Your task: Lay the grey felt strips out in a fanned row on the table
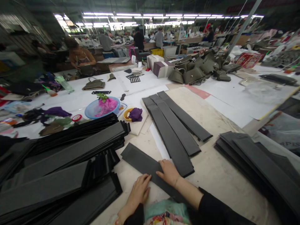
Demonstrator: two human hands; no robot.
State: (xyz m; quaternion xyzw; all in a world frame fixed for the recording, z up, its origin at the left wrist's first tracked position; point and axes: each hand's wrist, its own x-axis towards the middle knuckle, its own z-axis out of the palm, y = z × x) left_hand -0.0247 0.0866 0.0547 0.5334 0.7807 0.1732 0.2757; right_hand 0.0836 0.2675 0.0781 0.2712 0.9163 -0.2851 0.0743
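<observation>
The dark grey strip (140,161) lies flat on the desk (206,175); the right hand (168,172) spreads across it, seemingly to steady it, while the left hand (140,189), loosely curved, meets its near edge, perhaps keeping it straight.

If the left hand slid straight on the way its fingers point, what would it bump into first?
Probably the right hand, which rests on the dark strip that the left hand seems to touch with its fingertips, though depth is hard to judge here.
</observation>
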